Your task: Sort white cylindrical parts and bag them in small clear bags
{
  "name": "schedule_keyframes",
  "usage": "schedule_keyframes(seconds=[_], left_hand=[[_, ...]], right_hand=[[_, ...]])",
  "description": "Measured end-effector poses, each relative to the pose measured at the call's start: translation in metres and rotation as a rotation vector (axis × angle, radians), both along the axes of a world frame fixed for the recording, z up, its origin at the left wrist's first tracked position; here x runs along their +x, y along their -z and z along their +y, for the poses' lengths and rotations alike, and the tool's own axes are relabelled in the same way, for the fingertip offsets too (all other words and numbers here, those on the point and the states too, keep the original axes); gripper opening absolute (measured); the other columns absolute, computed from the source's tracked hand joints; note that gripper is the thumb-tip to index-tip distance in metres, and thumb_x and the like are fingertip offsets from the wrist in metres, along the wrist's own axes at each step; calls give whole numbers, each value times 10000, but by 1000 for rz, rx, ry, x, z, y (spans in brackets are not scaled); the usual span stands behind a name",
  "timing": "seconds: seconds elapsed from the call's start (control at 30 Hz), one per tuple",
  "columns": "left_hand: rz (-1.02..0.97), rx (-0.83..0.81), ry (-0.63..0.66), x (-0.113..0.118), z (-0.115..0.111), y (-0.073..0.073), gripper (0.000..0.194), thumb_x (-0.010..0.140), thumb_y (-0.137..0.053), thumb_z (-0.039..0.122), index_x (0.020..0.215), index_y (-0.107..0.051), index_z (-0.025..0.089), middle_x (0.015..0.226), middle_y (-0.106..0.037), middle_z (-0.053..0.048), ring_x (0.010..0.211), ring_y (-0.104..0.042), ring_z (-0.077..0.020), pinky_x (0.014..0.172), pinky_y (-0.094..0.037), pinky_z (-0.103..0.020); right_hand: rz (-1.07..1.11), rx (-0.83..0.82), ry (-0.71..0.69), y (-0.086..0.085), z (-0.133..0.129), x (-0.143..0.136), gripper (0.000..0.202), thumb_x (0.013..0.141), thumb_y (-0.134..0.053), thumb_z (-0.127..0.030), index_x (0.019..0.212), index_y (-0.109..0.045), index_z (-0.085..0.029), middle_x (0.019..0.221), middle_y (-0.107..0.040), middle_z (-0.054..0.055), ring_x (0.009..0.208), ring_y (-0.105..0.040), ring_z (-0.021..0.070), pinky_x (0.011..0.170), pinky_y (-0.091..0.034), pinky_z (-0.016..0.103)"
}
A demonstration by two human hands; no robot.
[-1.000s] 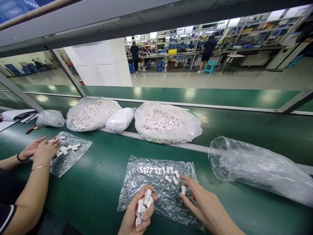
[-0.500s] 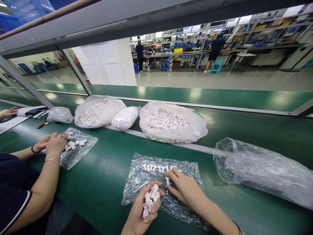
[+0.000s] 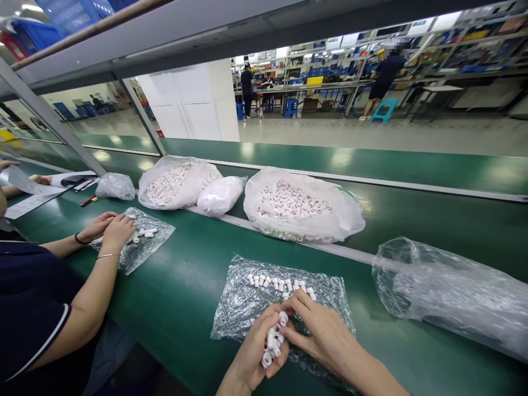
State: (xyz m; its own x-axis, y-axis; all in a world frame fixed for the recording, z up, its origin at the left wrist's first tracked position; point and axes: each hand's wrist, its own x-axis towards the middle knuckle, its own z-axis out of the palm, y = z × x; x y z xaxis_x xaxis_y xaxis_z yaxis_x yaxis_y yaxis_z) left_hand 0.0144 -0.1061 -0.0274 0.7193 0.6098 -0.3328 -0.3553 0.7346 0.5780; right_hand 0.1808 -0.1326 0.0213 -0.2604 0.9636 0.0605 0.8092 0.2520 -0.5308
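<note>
My left hand (image 3: 254, 346) is cupped round several small white plastic fittings (image 3: 273, 342), tube-shaped with a wider collar. My right hand (image 3: 324, 324) meets it from the right, thumb and forefinger pinched at a white fitting (image 3: 283, 318) on top of the handful; its fingertips are partly hidden. Under both hands a crinkled clear plastic bag (image 3: 237, 305) lies flat on the green bench. Across its upper part runs a row of white fittings (image 3: 281, 285), with another fitting (image 3: 285, 296) just below the row, partly covered by my right hand.
Behind stand two large open bags of white fittings (image 3: 295, 201) (image 3: 171, 184) and a smaller white bag (image 3: 220, 196). A clear plastic roll or bag bundle (image 3: 449, 300) lies at right. At left, a co-worker's hands (image 3: 117, 231) handle fittings over another clear bag (image 3: 154, 247).
My right hand has left a fitting below the row on the bag and come back to my left hand's handful. The view has shifted slightly, and my left hand is turned closer to the right.
</note>
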Motion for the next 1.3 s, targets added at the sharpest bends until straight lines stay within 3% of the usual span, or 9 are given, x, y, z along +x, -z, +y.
schedule_keyframes(seconds=[0.23, 0.4, 0.57, 0.7, 0.83, 0.97, 1.07, 1.17, 1.3], left_hand=[[104, 72, 34, -3, -3, -1, 355, 950, -478, 368, 1215, -568, 150, 509, -540, 32, 283, -315, -54, 283, -149, -193], [34, 50, 63, -5, -3, 4, 321, 971, -411, 359, 1157, -573, 154, 452, -524, 36, 248, -267, -50, 279, -126, -188], [-74, -30, -9, -5, -1, 7, 264, 961, -424, 334, 1021, -598, 145, 813, -662, -40, 299, -356, -12, 274, -133, -180], [-135, -63, 37, -7, 0, 12, 274, 963, -411, 331, 1008, -598, 136, 804, -652, -40, 308, -359, -14, 267, -117, -175], [-166, -87, 41, -9, 0, 16, 310, 973, -402, 362, 1008, -605, 130, 787, -647, -33, 301, -341, -10, 264, -115, -176], [-143, -119, 16, -8, 2, 17, 325, 965, -433, 401, 1007, -609, 131, 794, -651, -34, 312, -367, -13, 263, -115, -171], [-104, -156, 6, -6, 2, 18, 366, 959, -440, 453, 990, -610, 131, 724, -645, -25, 290, -364, -20, 262, -111, -174], [-6, -186, 5, -3, 1, 19, 455, 936, -452, 538, 890, -615, 115, 528, -541, 13, 281, -375, -44, 259, -117, -177], [78, -128, -68, 0, -5, 17, 453, 906, -498, 572, 872, -608, 134, 475, -468, 50, 294, -310, -38, 265, -154, -162]], right_hand=[[-18, -37, -42, -9, 1, 0, 73, 955, -524, -275, 910, -523, -218, 884, -533, 18, 644, -533, 134, 505, -344, 237], [147, -170, -15, -16, 2, 8, 63, 970, -506, -304, 999, -531, -253, 903, -550, -2, 689, -540, 131, 580, -410, 241], [173, -144, 86, 0, 12, 17, 138, 986, -473, -361, 1078, -506, -264, 884, -526, -8, 624, -493, 125, 569, -402, 254], [117, -63, 57, 17, 21, 16, 128, 983, -459, -288, 1103, -474, -247, 1016, -546, 26, 638, -522, 123, 584, -421, 264], [107, -47, 27, 27, 25, 15, 170, 979, -468, -283, 1143, -457, -241, 1094, -552, 63, 773, -592, 165, 645, -463, 284], [129, -75, 72, 20, 21, 13, 131, 1003, -433, -315, 1115, -469, -258, 1060, -559, 43, 737, -580, 153, 617, -433, 282], [156, -110, 27, 7, 13, 5, 108, 1008, -431, -333, 1057, -501, -266, 988, -564, 15, 688, -554, 136, 596, -404, 275], [124, -120, -39, -1, 5, -9, 75, 957, -533, -313, 974, -519, -241, 899, -557, 9, 694, -551, 148, 579, -385, 272], [8, -80, -43, 5, -2, -28, 184, 844, -674, -309, 887, -530, -205, 851, -551, 33, 709, -555, 186, 561, -384, 284]])
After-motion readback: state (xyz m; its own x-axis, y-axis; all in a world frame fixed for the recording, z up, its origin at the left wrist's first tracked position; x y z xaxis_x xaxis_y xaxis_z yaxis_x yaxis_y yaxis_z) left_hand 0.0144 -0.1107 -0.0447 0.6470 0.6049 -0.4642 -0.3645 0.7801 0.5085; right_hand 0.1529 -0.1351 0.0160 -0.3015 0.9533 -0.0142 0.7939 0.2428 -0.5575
